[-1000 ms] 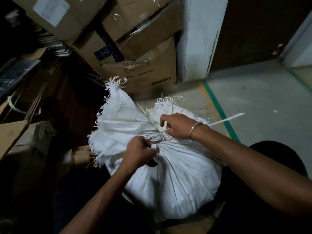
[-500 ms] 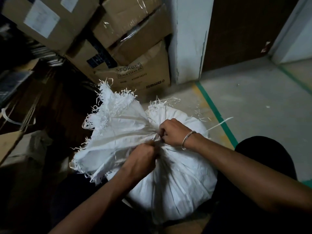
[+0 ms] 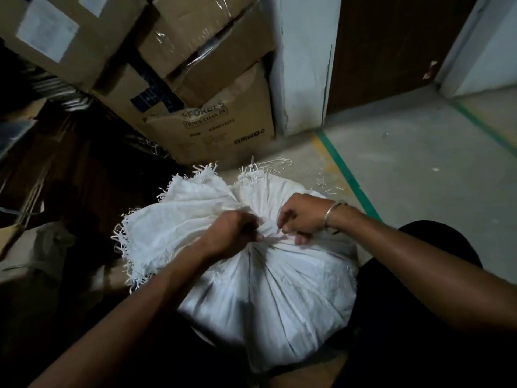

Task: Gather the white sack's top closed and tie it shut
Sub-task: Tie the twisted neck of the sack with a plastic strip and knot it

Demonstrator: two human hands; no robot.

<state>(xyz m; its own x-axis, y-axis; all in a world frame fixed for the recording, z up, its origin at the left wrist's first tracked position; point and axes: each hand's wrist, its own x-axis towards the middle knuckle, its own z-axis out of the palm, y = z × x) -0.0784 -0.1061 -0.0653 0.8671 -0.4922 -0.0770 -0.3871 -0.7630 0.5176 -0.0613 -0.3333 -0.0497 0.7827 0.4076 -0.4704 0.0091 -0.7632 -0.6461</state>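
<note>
A full white woven sack (image 3: 282, 298) stands on the floor in front of me. Its top is bunched into a neck at the middle, and the frayed loose flap (image 3: 173, 222) fans out to the left. My left hand (image 3: 229, 233) is closed on the left side of the neck. My right hand (image 3: 303, 217), with a metal bangle at the wrist, pinches a white strip (image 3: 267, 229) at the neck from the right. The two hands are nearly touching. The strip's wrap around the neck is mostly hidden by my fingers.
Stacked cardboard boxes (image 3: 212, 119) lean behind the sack against a white pillar (image 3: 303, 65). A dark door (image 3: 391, 46) is to the right of the pillar. Green tape (image 3: 347, 175) runs across the grey floor. Dark clutter fills the left. My dark-clothed knee (image 3: 419, 275) is beside the sack.
The long white strip that stuck out to the right past my right wrist is no longer seen there. Both hands have closed in on the neck, and the flap has dropped lower to the left.
</note>
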